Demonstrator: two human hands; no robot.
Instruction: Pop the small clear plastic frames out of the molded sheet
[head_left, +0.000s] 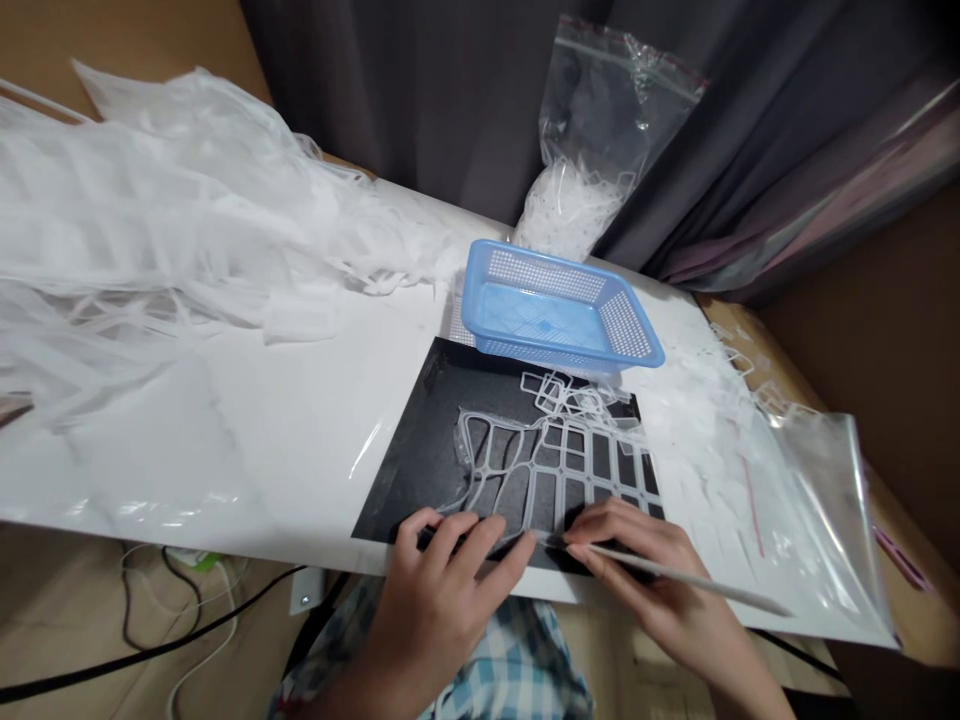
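A white lattice sheet [574,465] with rectangular openings lies on a black mat [420,430], its left part bent out of line. At the lattice's lower left edge, my left hand [450,590] rests palm down with its fingers spread. To its right, my right hand [652,570] pinches a thin, pale, pen-like tool [697,578], its tip at the lattice's near edge. Loose small white frames [574,398] are heaped at the top of the lattice, below the blue basket.
A blue basket [547,310] stands behind the mat. Farther back is a clear zip bag [574,205] of white pieces. White stringy sheets [172,220] cover the table's left side. At the right lie a clear plastic bag [832,520] and a pink tool [900,557].
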